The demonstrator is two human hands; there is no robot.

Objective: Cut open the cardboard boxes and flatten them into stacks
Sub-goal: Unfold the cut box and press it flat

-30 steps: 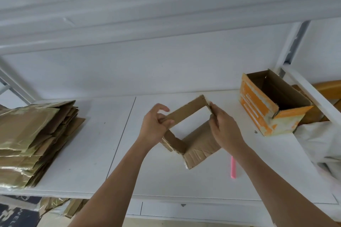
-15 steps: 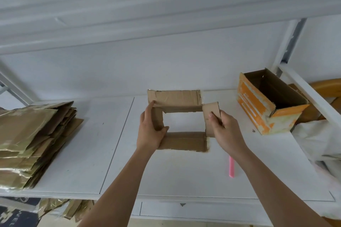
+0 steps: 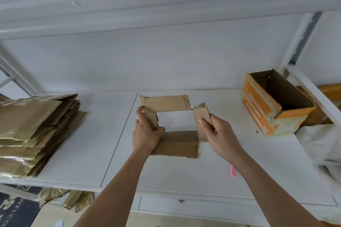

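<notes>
The left hand (image 3: 146,134) has its grip curled round the left wall of a brown cardboard box (image 3: 173,143), thumb along the wall and the palm lying over the near left corner. The right hand (image 3: 220,134) pinches the right wall, thumb on its inner face and the other fingers folded behind it. Between the 2 hands the box is held as an open square frame of 4 walls, with the white surface showing through the middle; its far wall is creased and carries torn tape at the right corner, where it has split from the right wall. The frame sits just above or on the white tabletop (image 3: 184,177); which of the 2 cannot be told.

A pink stick-like object (image 3: 232,171) lies on the tabletop under the right forearm, near the front edge. To the right, well apart from the held box, an orange and white box (image 3: 262,108) stands open with a dark inside. At the left edge lies a stack of flattened cardboard (image 3: 35,134), much of it faced with gold foil. More gold pieces (image 3: 73,201) lie on the floor below that stack.
</notes>
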